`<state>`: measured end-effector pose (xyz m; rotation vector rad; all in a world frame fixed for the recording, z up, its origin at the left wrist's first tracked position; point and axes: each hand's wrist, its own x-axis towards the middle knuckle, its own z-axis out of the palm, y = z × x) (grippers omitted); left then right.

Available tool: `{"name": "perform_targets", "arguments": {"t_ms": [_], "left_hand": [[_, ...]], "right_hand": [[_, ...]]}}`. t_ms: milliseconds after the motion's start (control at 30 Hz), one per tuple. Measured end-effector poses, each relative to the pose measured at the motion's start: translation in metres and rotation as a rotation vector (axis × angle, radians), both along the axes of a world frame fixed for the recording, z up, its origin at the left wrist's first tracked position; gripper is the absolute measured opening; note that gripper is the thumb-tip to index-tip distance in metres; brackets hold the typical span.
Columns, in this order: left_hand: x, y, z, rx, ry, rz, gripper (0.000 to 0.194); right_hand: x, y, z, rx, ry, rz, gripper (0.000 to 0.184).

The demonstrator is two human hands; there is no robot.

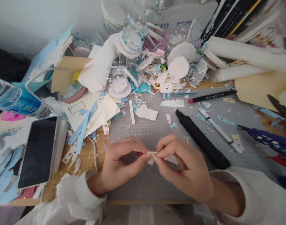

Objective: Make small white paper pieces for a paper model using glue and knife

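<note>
Between my two hands, low over a grey cutting mat (133, 190), is a small folded piece of white paper (151, 160). My left hand (126, 161) pinches its left edge between thumb and forefinger. From the other side, my right hand (182, 165) grips it with thumb and fingertips, hiding part of it. Another pale scrap shows behind the right fingers. Beyond the hands lie a torn white paper piece (147, 112) and a narrow white strip (132, 112). A small white paper figure with a smiling face (166, 88) stands at the mat's far edge.
Right of my hands lie a thick black marker-like tool (201, 137), a white pen (219, 129) and a black pen (213, 96). A phone (37, 153) and water bottle (21, 100) are at left. Paper rolls (248, 53), discs and scraps crowd the back. Dark scissor-like blades (280, 107) lie far right.
</note>
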<state>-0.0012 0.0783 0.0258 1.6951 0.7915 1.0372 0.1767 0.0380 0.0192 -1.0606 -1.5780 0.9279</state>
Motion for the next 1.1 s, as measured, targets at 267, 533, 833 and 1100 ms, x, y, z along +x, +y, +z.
{"name": "perform_targets", "arguments": {"t_ms": [267, 533, 833, 1100], "left_hand": [[-0.001, -0.001, 0.001, -0.051, -0.003, -0.049, 0.007], [-0.003, 0.001, 0.002, -0.185, -0.068, -0.137, 0.020], [-0.004, 0.000, 0.001, -0.128, -0.086, -0.148, 0.008], [-0.004, -0.001, -0.002, -0.062, -0.096, -0.181, 0.009]], "right_hand": [[-0.001, 0.002, 0.004, -0.252, 0.050, 0.138, 0.006], [0.004, 0.008, 0.009, -0.369, 0.235, 0.114, 0.013], [0.005, 0.008, 0.009, -0.382, 0.349, 0.271, 0.019], [0.004, 0.006, 0.014, -0.326, 0.245, 0.259, 0.012]]}}
